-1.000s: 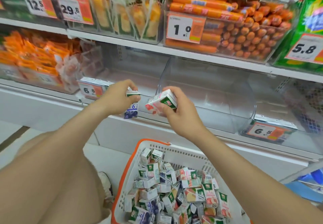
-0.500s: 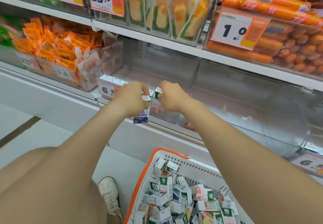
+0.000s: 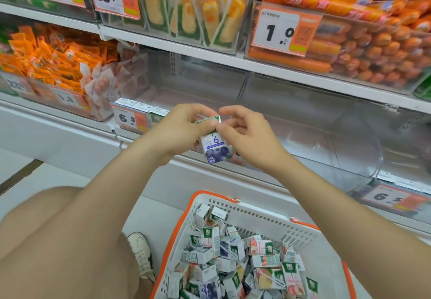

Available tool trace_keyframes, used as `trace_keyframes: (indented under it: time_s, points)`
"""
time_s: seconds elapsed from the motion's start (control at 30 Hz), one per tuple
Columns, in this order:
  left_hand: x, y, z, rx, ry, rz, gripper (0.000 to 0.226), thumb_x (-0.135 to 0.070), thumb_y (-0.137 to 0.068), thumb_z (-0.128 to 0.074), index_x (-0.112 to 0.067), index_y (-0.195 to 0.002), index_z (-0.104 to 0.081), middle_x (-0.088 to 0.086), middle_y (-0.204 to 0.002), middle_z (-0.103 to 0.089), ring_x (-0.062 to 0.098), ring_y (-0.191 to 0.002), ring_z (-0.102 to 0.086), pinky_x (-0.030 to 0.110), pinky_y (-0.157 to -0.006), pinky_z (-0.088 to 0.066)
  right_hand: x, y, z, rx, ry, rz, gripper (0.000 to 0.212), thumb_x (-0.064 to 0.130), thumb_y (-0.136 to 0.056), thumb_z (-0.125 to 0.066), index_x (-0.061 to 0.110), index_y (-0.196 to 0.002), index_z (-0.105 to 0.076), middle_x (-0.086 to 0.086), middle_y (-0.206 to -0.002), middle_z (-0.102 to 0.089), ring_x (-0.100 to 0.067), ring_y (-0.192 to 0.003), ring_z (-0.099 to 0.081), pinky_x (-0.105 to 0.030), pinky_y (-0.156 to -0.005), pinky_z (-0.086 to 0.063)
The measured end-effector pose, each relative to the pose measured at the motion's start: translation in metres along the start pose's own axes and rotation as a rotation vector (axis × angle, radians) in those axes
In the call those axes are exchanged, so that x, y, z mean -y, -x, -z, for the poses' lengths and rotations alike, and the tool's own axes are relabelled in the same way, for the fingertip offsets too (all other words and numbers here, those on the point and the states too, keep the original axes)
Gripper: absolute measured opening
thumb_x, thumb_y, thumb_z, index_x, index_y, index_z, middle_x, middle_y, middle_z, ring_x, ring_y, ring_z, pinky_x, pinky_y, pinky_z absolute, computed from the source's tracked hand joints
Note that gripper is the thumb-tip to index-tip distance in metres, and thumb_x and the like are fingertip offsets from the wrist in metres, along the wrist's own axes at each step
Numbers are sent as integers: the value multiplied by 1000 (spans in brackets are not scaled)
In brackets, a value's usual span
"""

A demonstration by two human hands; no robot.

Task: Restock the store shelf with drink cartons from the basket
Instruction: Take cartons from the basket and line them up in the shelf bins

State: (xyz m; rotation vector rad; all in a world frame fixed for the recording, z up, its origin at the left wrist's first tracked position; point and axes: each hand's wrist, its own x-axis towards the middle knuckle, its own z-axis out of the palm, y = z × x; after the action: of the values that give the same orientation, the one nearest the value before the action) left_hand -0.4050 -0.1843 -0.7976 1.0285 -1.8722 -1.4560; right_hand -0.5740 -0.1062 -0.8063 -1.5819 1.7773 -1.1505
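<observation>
My left grip [image 3: 184,128] is clenched round a blueberry drink carton [image 3: 215,146], fingers over its green-edged top. I hold it upright just in front of the lower shelf [image 3: 70,121], above the basket. My right grip [image 3: 247,133] is loosely curled just beside it, with the fingertips [image 3: 220,127] at the carton's upper corner. I cannot tell whether they pinch it or only touch it.

Below my arms, the white basket [image 3: 256,214] with an orange rim holds a jumbled heap of small cartons [image 3: 233,259], some with green tops, some pink, some blueberry. On the shelf, a clear bin [image 3: 303,135] has a short row of cartons [image 3: 142,107] standing behind its 6.5 price tag [image 3: 130,119]. The bin to the left is filled with orange packets [image 3: 46,61]. On the shelf above, a clear bin is stacked with orange sausages [image 3: 361,47].
</observation>
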Motion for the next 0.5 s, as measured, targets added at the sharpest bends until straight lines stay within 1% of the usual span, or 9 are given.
trace_keyframes:
  time_s: [0.1,0.13,0.2,0.23,0.27,0.33,0.37,0.43,0.5]
  points:
    - [-2,8,-31,22,135,-18,24,-18,-98,-73,-18,-122,-71,16,-107,-77,26,-89,-75,46,-92,-60,-18,34,28,46,-107,-10,32,15,-100,-68,17,-131,-64,-9,-97,-74,-21,-80,-76,-34,-72,-61]
    - [-2,10,-41,18,173,-12,30,-16,-96,-76,-18,-125,-69,14,-111,-77,24,-91,-76,43,-91,-62,-22,42,36,27,-119,-21,32,13,-100,-67,16,-132,-63,-13,-100,-73,-22,-81,-76,-31,-69,-60]
    - [-3,15,-61,16,254,9,38,-11,-93,-78,-11,-129,-66,15,-117,-76,21,-94,-77,32,-83,-63,-30,55,50,-55,-149,-54,33,11,-101,-66,15,-133,-62,-19,-106,-71,-20,-79,-74,-29,-66,-59]
    - [-4,17,-69,29,279,13,37,-9,-93,-77,-6,-129,-66,16,-117,-76,21,-95,-77,29,-80,-63,-33,61,57,-95,-179,-73,33,11,-101,-66,15,-134,-61,-21,-108,-70,-19,-80,-73,-31,-68,-61]
    - [-5,20,-78,53,287,18,36,-9,-95,-76,-4,-129,-65,16,-117,-76,23,-97,-78,30,-80,-63,-35,67,64,-121,-211,-94,35,12,-100,-67,16,-134,-61,-22,-109,-70,-20,-83,-73,-36,-73,-64]
    - [-7,24,-94,113,263,28,32,-13,-98,-72,-8,-129,-65,14,-117,-77,29,-102,-77,41,-87,-64,-41,80,77,-136,-255,-134,39,16,-97,-70,22,-134,-60,-21,-110,-70,-29,-89,-74,-47,-85,-63]
    - [-9,25,-102,139,230,12,29,-14,-99,-71,-10,-128,-66,12,-115,-77,31,-103,-77,44,-90,-63,-43,86,84,-133,-260,-153,38,17,-97,-70,24,-133,-60,-19,-110,-70,-31,-92,-75,-49,-87,-63]
    - [-13,26,-123,188,157,-75,25,-13,-99,-70,-13,-124,-70,9,-110,-79,30,-102,-76,42,-90,-63,-45,97,101,-117,-235,-181,30,19,-99,-69,21,-129,-64,-14,-111,-72,-32,-99,-74,-48,-85,-64]
    - [-21,27,-147,219,136,-157,22,-9,-100,-69,-13,-121,-72,7,-106,-80,23,-99,-77,33,-85,-62,-44,109,123,-105,-203,-200,24,23,-101,-67,15,-123,-67,-10,-106,-76,-30,-98,-75,-44,-80,-65]
